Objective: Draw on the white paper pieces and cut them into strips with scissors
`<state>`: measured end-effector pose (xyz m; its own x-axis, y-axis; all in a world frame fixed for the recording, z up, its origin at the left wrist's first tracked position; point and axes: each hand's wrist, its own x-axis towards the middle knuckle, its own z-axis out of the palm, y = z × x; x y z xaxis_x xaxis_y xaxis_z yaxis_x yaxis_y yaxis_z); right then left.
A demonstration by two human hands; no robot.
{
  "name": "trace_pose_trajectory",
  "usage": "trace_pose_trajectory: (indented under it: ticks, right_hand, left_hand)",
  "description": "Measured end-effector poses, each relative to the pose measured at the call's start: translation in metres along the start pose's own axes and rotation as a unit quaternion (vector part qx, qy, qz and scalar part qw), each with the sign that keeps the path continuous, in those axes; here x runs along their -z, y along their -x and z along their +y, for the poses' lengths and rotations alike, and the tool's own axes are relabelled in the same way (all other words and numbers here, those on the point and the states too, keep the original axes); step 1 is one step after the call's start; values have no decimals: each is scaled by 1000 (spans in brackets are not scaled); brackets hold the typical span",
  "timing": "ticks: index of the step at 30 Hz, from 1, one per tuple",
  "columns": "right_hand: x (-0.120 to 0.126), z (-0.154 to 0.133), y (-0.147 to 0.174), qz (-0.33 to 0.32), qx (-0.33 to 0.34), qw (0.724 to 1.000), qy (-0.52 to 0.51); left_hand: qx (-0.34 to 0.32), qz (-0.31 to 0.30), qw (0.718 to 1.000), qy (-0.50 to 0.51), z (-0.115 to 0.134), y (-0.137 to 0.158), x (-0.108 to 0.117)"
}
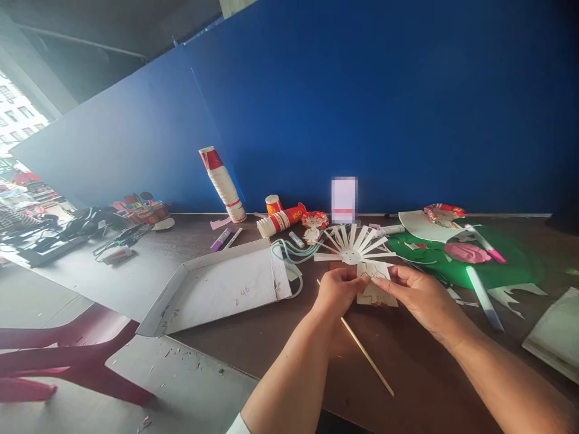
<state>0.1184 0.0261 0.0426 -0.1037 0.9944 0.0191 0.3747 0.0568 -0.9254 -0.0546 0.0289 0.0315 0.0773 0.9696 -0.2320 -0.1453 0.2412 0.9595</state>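
My left hand [339, 288] and my right hand [414, 295] pinch a small off-white paper piece [377, 295] by its two sides, thumbs on its front. Faint drawn lines and a ragged lower edge show on the piece. Just beyond its top edge is a white paper cutout with fanned strips [350, 256] and small marks at its centre; whether the two are joined, I cannot tell. A thin wooden stick [367, 355] lies slanting on the table, partly hidden behind my left hand.
A shallow cardboard box [217, 295] lies left of my hands. Stacked paper cups [224, 190], a red paper figure [312, 226] and a purple marker [221, 240] lie behind. Right are a green round sheet [520, 265], a white marker [485, 298] and paper scraps. A blue partition [362, 108] borders the table.
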Motion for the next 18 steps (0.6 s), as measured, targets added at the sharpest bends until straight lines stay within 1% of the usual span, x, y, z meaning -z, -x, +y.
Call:
trace_pose_trajectory:
  ticks: [5,13,18]
  right_hand:
    - [0,0,0,-8,7,1000,-5]
    - [-1,6,-3,1,-17,1000,-5]
    - [-1,5,-2,7,-12,1000,-9]
  left_hand:
    - [-4,1,1000,-18,-2,-1,1]
    - [7,10,999,-48,11,8,-2]
    - [2,11,999,-43,11,9,-3]
